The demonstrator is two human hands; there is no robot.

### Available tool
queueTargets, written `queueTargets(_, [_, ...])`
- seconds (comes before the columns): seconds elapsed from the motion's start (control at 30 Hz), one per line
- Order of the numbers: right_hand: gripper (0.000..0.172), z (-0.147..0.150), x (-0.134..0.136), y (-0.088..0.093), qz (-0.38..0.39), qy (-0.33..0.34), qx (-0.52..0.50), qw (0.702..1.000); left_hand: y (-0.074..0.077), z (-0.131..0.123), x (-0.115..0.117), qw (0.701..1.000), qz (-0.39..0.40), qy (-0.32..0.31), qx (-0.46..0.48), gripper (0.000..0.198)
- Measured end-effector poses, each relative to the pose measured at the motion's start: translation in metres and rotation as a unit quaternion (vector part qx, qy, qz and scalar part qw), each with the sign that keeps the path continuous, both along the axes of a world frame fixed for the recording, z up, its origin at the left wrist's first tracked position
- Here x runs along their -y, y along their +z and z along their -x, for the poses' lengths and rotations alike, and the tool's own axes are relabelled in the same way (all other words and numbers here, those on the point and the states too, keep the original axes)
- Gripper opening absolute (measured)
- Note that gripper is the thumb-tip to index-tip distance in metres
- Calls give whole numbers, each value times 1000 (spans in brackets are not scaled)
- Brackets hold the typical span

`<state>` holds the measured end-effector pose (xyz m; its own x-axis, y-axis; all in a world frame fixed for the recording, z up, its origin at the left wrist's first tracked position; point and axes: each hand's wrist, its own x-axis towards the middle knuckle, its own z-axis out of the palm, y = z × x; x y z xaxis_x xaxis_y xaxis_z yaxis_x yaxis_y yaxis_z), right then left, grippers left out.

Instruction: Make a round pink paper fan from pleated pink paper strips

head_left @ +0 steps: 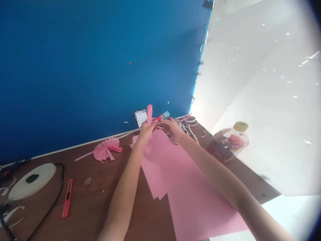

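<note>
One pink stick [149, 114]; one paper fan [103, 150]

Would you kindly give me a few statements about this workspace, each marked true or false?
1. The left hand holds a pink, pen-like object. True.
2. The box cutter lies on the pink paper. False: the red box cutter lies on the brown tabletop.
3. The pleated pink paper fan lies to the left of the large pink paper. True.
4. The bottle has a blue cap. False: the clear bottle has a yellow cap.
5. The upright panel behind the tabletop is blue. True.
</note>
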<state>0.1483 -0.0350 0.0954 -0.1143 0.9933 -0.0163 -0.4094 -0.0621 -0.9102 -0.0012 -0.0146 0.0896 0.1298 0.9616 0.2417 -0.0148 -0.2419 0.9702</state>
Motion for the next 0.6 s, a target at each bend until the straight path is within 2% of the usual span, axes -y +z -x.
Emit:
queueTargets(0.07, [31,-2,-5,-6,10,-59,-34,998,-3,-2,-1,1000,14,-2,3,46])
queueTargets(0.13, [31,-4,-9,-13,38,-123,-22,991,-5,-3,-1,1000,24,-6,10,45])
queueTargets(0.17, [32,-4,-9,-15,50,-121,1,991,-5,-3,-1,1000,25,-7,14,45])
queueTargets(0.2, [31,-3,-8,-18,58,-92,25,994,-5,-3,0,1000,25,-8,18,45])
queueTargets(0.27, [26,2,-5,-21,53,22,58,997,-2,-3,1,999,22,-7,26,45])
queueTargets(0.33, [19,8,-2,-23,33,133,58,989,0,-2,2,999,25,-4,32,45])
queueTargets(0.37, [17,11,0,-24,24,164,52,985,1,-1,2,999,29,-1,36,46])
queueTargets(0.47, [16,14,-1,-28,19,206,64,976,3,2,2,998,43,7,47,45])
queueTargets(0.6, [12,7,-5,-33,18,222,178,959,5,7,-2,998,41,13,51,42])
